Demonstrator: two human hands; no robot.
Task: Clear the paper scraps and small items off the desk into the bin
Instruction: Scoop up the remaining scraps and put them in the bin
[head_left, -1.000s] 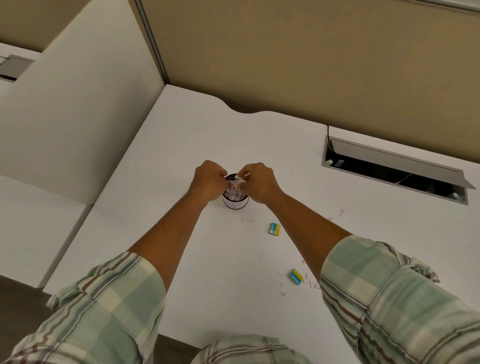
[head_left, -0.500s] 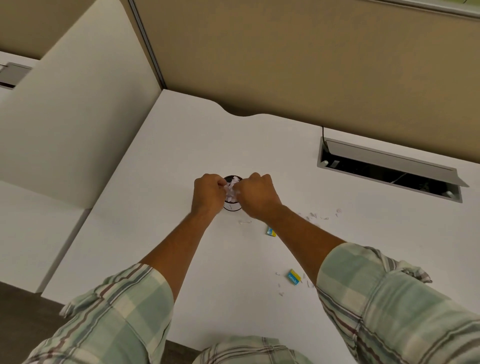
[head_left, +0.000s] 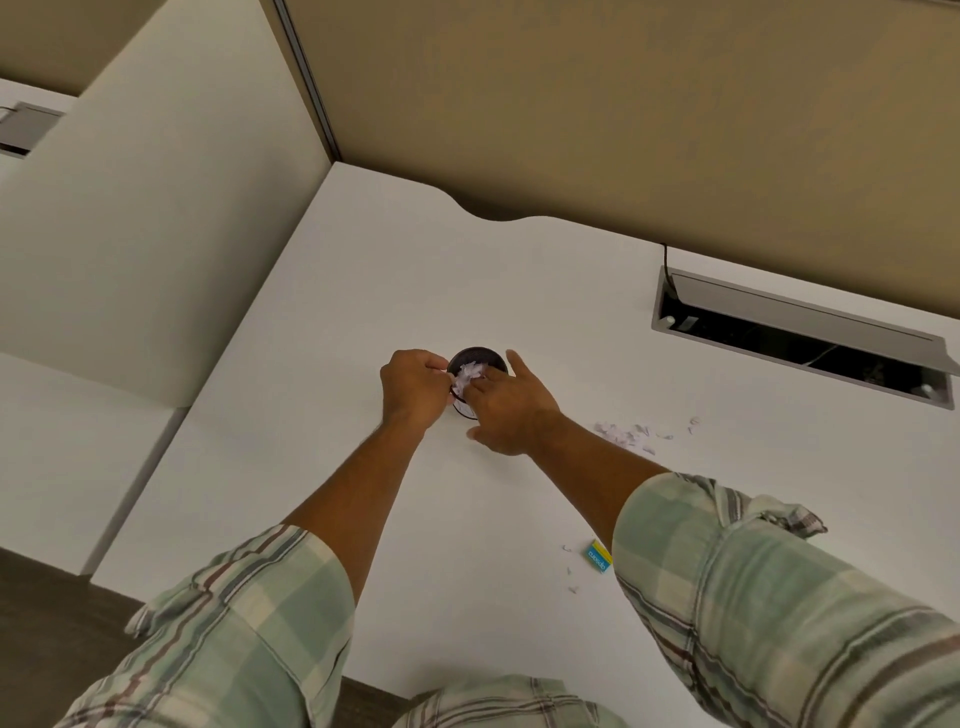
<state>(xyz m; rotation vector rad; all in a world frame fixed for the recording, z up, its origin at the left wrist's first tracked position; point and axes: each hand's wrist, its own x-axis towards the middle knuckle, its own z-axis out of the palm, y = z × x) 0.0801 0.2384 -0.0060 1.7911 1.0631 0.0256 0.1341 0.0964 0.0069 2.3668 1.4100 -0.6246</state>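
Head view, frame centre: small dark bin (head_left: 478, 358) on white desk (head_left: 363, 291), paper scraps (head_left: 470, 375) inside; left hand (head_left: 415, 387) curled pinching scraps at rim, right hand (head_left: 506, 410) spread over it. Loose scraps (head_left: 631, 435) right.

One bin (head_left: 480, 358), one eraser (head_left: 598, 556) (blue-yellow) — two hands (head_left: 415, 387).
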